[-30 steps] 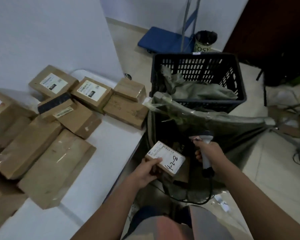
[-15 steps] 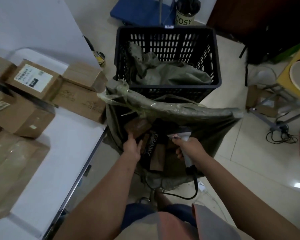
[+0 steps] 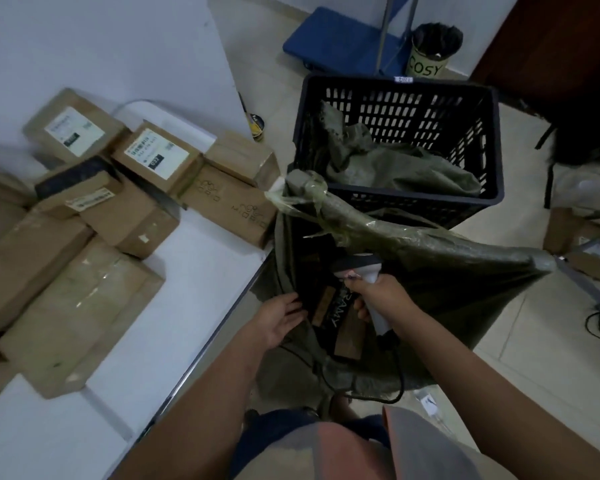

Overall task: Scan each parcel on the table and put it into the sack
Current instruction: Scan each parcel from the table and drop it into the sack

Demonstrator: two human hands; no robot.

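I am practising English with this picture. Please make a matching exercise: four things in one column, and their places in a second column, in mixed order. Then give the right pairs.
Things:
1. scanner
2. crate
3. parcels
4. cart

Places:
A. on the table
B. in the right hand
C. by the far wall
D. behind the sack

Pairs: 1-B, 2-D, 3-A, 4-C

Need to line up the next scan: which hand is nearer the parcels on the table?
Left. The left hand is empty at the sack's near edge beside the table; the right hand holds the scanner over the sack.
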